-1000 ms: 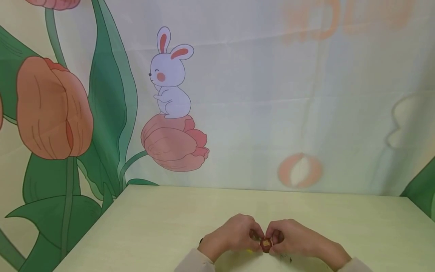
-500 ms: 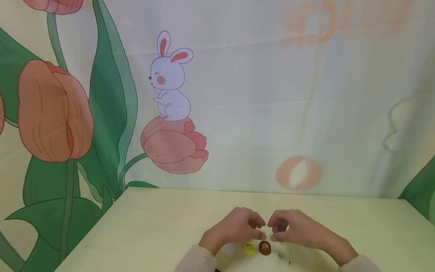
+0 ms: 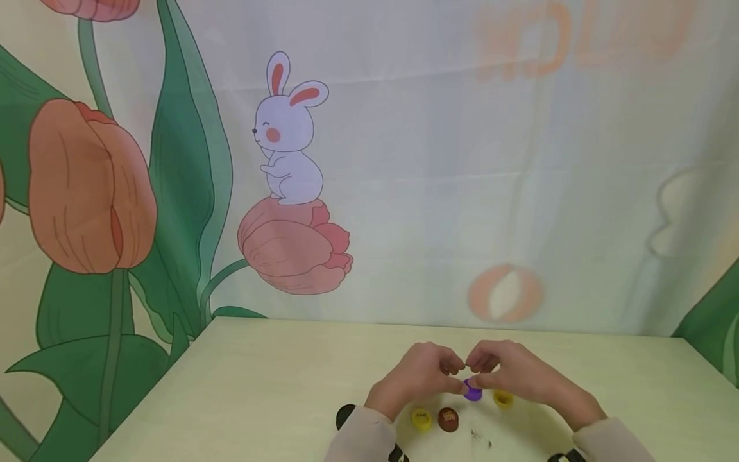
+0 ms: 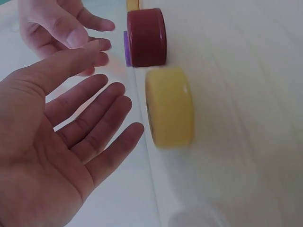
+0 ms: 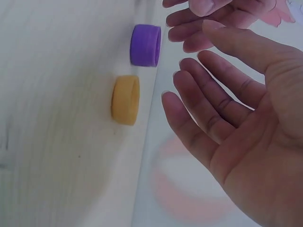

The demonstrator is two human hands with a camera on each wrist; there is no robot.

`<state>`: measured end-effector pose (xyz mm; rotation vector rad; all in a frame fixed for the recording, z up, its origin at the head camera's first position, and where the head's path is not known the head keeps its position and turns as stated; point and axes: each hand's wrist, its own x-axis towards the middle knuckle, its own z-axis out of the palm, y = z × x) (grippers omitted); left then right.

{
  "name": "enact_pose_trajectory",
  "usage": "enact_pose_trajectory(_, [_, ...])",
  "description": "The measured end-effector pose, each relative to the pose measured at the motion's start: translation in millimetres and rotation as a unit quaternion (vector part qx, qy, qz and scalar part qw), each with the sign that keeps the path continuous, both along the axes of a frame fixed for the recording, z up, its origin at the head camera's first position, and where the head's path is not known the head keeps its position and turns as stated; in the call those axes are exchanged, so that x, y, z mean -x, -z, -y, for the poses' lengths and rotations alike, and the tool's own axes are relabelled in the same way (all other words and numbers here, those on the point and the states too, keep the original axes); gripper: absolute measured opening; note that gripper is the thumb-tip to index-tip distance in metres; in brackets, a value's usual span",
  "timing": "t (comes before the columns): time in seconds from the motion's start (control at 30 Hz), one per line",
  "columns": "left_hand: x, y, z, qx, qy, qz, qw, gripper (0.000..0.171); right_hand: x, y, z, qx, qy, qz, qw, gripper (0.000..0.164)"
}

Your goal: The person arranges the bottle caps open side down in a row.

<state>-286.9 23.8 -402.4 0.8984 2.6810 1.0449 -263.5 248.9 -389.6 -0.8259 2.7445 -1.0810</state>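
Head view: past the yellow cap (image 3: 421,419), the left hand (image 3: 420,373) hangs loose and empty; the red cap (image 3: 448,420), pinched a second ago, lies released, seemingly placed; purple cap (image 3: 473,394) and orange cap (image 3: 503,400) now show on the table (image 3: 277,378) beneath the equally empty right hand (image 3: 514,373).

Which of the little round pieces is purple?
The purple piece, just below the thumbs in the head view; its colour sets it apart from the red piece and two yellow pieces.
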Motion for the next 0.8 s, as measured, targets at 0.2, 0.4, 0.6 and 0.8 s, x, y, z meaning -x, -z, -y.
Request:
enact_pose_trajectory(0.2, [0.9,0.9,-7.2,-0.007,-0.015,0.023,0.9996,0.033,3.7,4.9,-7.6,0.016,0.000,0.012,1.000,0.028])
enact_pose_trajectory(0.4, [2.7,5.1,-7.9,0.002,-0.019,0.014,0.9997,0.032,4.0,11.7,-13.9,0.020,0.002,0.029,0.999,0.028])
enact_pose_trajectory(0.6, [1.0,5.1,-5.0,0.016,-0.022,0.014,0.9995,0.031,4.8,16.1,-16.0,0.024,0.004,0.053,0.998,0.027])
enact_pose_trajectory(0.8, [-2.2,5.3,-5.7,0.031,-0.019,0.002,0.9993,0.031,5.9,19.5,-13.5,0.026,0.009,0.064,0.998,0.028])
